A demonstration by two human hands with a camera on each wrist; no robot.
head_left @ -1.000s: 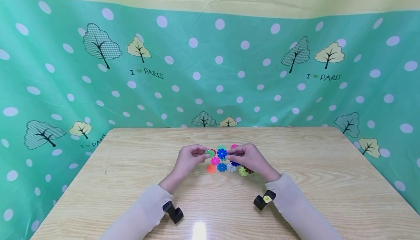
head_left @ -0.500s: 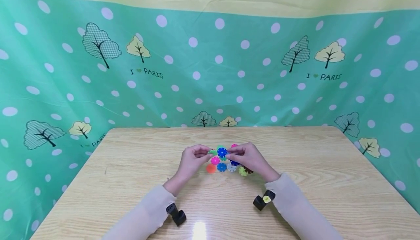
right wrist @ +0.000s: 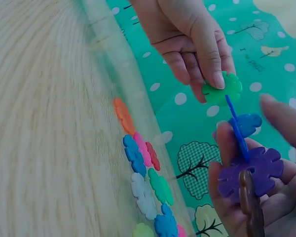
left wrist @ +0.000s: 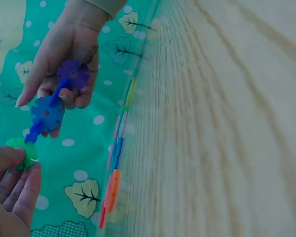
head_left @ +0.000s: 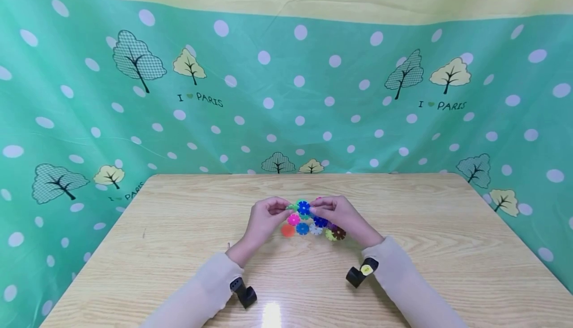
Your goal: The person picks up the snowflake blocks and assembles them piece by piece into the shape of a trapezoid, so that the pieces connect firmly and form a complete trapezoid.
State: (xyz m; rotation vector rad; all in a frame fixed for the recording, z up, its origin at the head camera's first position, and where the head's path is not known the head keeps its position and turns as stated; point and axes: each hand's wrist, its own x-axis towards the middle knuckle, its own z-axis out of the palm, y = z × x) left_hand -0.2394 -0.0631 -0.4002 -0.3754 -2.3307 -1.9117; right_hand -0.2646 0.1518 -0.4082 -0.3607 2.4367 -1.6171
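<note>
My left hand (head_left: 268,216) pinches a green snowflake disc (right wrist: 232,84) between thumb and fingers. In my right hand (head_left: 342,216) lies a chain of interlocking discs, its fingers curled round the underside and its thumb held away, as the right wrist view shows. The chain has a brown disc (right wrist: 251,207), a purple disc (right wrist: 271,170), a light blue disc (right wrist: 249,124) and dark blue discs (left wrist: 33,132) set crosswise. At the chain's far end, a dark blue disc meets the green disc's edge. Both hands are raised above the table.
Loose discs lie on the wooden table (head_left: 179,238) below the hands: orange (head_left: 288,230), pink (head_left: 293,219), blue (head_left: 302,229), white (head_left: 316,229) and yellow-green (head_left: 330,235) among them. A green dotted curtain (head_left: 241,134) hangs behind the table.
My left hand has moved right with the green disc, up to the chain's end. My right hand has turned slightly, so the brown disc shows more. The loose discs stay put.
</note>
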